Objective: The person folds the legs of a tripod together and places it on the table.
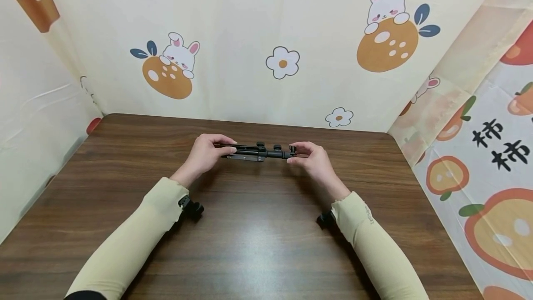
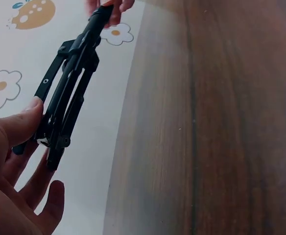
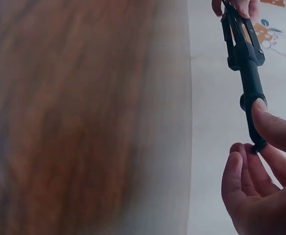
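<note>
A small black tripod (image 1: pixel 260 153), its legs folded together, is held level between both hands over the far part of the table. My left hand (image 1: pixel 206 153) grips the leg end, thumb on the near side and fingers behind. Around the narrow head end, the thumb and fingers of my right hand (image 1: pixel 314 159) pinch the tip. Two dark knobs stick up along its top in the head view. The left wrist view shows the folded legs and hinged braces of the tripod (image 2: pixel 69 83) close up. In the right wrist view, the central tube of the tripod (image 3: pixel 251 81) runs down to the right fingers.
The brown wood-grain table (image 1: pixel 250 253) spreads beneath both arms. A cream curtain (image 1: pixel 233 36) printed with rabbits and flowers rises behind its far edge, and another printed curtain (image 1: pixel 479 184) hangs at the right. Dark devices are strapped at both wrists.
</note>
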`<state>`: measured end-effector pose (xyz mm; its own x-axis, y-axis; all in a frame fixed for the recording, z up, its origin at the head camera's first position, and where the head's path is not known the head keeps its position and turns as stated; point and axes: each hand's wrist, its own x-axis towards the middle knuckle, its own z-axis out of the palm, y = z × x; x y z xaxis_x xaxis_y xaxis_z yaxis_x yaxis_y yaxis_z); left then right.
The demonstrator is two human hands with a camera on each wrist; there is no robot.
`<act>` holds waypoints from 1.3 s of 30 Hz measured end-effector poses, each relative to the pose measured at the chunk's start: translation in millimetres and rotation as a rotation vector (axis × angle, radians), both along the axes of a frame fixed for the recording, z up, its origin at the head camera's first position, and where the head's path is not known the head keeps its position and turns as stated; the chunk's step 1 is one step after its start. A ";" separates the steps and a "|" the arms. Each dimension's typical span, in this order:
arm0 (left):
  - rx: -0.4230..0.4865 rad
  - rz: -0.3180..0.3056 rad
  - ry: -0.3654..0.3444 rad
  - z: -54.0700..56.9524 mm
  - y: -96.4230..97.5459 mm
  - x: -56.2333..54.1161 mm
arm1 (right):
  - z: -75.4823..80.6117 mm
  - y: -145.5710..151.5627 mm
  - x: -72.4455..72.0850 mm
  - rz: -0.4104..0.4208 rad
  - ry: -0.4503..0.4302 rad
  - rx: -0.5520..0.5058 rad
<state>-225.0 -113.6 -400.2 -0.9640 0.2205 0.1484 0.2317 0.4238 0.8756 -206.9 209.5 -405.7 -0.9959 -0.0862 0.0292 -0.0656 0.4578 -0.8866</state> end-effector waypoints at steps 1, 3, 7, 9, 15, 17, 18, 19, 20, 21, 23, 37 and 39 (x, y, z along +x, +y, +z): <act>-0.009 -0.001 -0.005 0.0 0.4 -1.6 | -0.7 1.1 -1.6 -0.003 -0.012 0.014; -0.026 -0.008 -0.016 -1.1 1.2 -4.4 | -2.2 2.8 -4.9 -0.004 -0.039 0.032; -0.037 -0.018 -0.029 -4.8 2.4 -7.7 | -5.2 4.0 -10.9 -0.004 -0.098 0.036; -0.040 -0.022 -0.031 -7.1 2.8 -8.7 | -6.5 3.9 -13.2 -0.002 -0.126 0.031; -0.076 -0.025 -0.049 -14.1 2.7 -14.0 | -7.8 2.9 -19.4 0.010 -0.150 0.062; -0.084 -0.020 -0.072 -16.7 2.0 -15.5 | -9.3 2.7 -21.0 0.016 -0.154 0.075; -0.086 -0.017 -0.086 -17.6 1.7 -15.8 | -10.1 2.6 -21.6 0.020 -0.159 0.078; -0.089 -0.015 -0.099 -18.8 1.6 -16.3 | -11.1 2.6 -22.2 0.022 -0.162 0.083; -0.091 -0.014 -0.110 -20.0 1.4 -16.9 | -12.0 2.8 -22.7 0.020 -0.164 0.090; -0.095 -0.017 -0.115 -21.3 1.2 -17.4 | -13.2 3.0 -23.2 0.020 -0.167 0.093; -0.102 -0.022 -0.122 -23.3 1.3 -18.2 | -15.1 3.6 -23.7 0.020 -0.172 0.089; -0.052 -0.045 -0.117 -27.3 4.4 -16.9 | -15.4 5.7 -22.5 0.026 -0.175 0.079; -0.043 -0.048 -0.115 -27.6 4.3 -16.5 | -14.8 6.7 -22.2 0.027 -0.172 0.070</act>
